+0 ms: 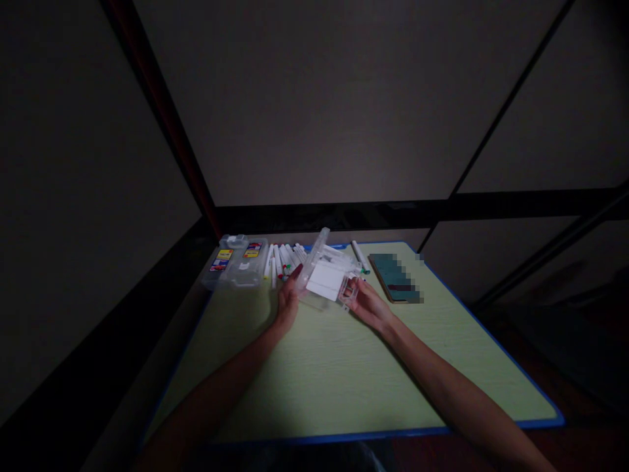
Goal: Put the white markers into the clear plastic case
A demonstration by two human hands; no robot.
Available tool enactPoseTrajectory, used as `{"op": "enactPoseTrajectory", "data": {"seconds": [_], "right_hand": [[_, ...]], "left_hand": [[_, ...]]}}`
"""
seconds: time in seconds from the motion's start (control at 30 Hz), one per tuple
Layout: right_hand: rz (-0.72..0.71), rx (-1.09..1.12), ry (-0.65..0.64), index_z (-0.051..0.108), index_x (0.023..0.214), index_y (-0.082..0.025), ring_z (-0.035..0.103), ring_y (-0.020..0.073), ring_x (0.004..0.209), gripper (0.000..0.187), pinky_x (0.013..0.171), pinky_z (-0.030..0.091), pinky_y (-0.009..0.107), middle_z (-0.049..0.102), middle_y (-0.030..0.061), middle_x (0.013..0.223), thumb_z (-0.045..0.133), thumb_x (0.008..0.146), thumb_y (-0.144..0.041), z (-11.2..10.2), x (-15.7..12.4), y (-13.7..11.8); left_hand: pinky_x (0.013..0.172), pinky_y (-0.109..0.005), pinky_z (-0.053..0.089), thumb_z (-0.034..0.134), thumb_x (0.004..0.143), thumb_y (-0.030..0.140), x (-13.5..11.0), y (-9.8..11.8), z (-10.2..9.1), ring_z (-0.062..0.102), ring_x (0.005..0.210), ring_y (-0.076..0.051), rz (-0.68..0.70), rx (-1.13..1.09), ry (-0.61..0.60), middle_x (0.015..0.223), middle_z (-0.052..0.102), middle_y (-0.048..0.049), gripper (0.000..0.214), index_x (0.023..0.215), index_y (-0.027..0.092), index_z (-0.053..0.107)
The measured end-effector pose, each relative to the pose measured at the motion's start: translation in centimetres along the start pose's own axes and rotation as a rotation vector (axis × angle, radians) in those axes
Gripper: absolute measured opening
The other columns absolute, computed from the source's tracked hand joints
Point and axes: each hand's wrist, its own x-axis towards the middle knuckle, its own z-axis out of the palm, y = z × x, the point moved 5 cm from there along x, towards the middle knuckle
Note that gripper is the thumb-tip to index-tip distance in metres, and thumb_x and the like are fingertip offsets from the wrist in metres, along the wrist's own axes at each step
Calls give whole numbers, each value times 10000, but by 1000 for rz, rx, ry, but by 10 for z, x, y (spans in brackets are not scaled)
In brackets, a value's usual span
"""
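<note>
Between both hands, above the far half of the table, I hold a clear plastic case [322,280] with white card-like pieces showing through it. My left hand [288,298] grips its left side, where a long clear edge stands tilted up. My right hand [366,301] has its fingers curled round the case's right end, by the handle-like part. Just behind and left of the case lie several white markers [274,265] with coloured ends. What the case holds inside cannot be made out fully.
An open clear plastic case [240,272] with yellow and blue labels lies at the table's far left. One thicker marker [360,256] rests near the back edge, beside a teal flat object [393,275], partly pixelated. The pale green table [324,380] has a blue rim, with a wall behind.
</note>
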Motion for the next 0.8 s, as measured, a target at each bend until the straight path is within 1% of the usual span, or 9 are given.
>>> {"op": "enactPoseTrajectory", "data": {"seconds": [0.03,0.1,0.17,0.23,0.37,0.53,0.67,0.8], "right_hand": [[1,1,5,562,689,-191,604,99,693,125,715,532,274,616,-46,690,675,708,-239,0,0,0],[4,3,15,562,691,-186,607,97,693,123,722,531,272,614,-50,683,674,708,-233,-2,0,0],[8,3,26,565,698,-182,612,100,700,113,729,529,275,619,-48,686,669,710,-224,-3,0,1],[12,2,36,570,710,-180,617,105,715,94,742,526,284,630,-41,702,660,715,-208,-4,0,1],[18,2,52,582,741,-181,624,109,724,77,748,525,289,655,-28,746,646,707,-156,-8,0,2],[25,13,58,581,718,-175,623,107,680,49,701,531,268,647,-28,681,619,710,-145,-11,1,1],[24,22,62,568,691,-177,618,99,648,52,688,526,251,630,-36,645,596,721,-146,-12,1,-1],[29,25,65,563,682,-182,618,104,656,57,688,525,256,622,-35,642,578,728,-152,-12,1,-2]], "left_hand": [[877,-373,441,507,679,603,2,-2,0,430,1177,-296,-20,-32,-6,1310,435,-135,669,1184,164,475],[849,-384,450,435,693,652,6,-2,1,485,1125,-293,-15,-73,-24,1272,476,-143,674,1172,179,468],[857,-389,439,356,699,698,8,0,2,517,1092,-272,-39,-140,-19,1234,516,-129,695,1188,211,439],[876,-396,422,259,725,709,8,3,2,531,1078,-254,-74,-204,2,1197,546,-124,704,1212,224,410],[902,-421,392,130,762,684,8,9,2,539,1070,-253,-139,-262,47,1148,571,-157,737,1234,184,395],[913,-443,382,66,770,670,10,10,2,536,1074,-259,-170,-291,65,1110,590,-173,776,1240,152,402],[959,-422,363,95,786,655,13,6,-2,502,1117,-259,-162,-307,93,1109,594,-161,765,1154,119,497],[980,-390,357,99,801,638,16,3,-7,501,1122,-234,-139,-328,109,1072,622,-123,735,1080,134,556]]}}
